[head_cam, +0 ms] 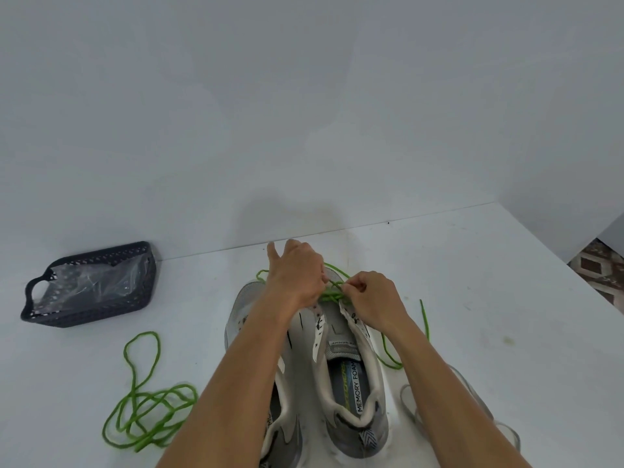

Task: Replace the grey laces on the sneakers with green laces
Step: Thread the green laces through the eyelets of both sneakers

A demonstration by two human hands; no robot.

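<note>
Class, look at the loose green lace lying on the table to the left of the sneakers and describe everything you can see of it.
The loose green lace is a bright green, round cord that looks woven. It lies slack on the white table in several overlapping loops, with one long loop reaching up toward the dark basket. It sits left of the sneakers, beside the left forearm. Neither hand touches it, and its tips are hard to make out.
</note>
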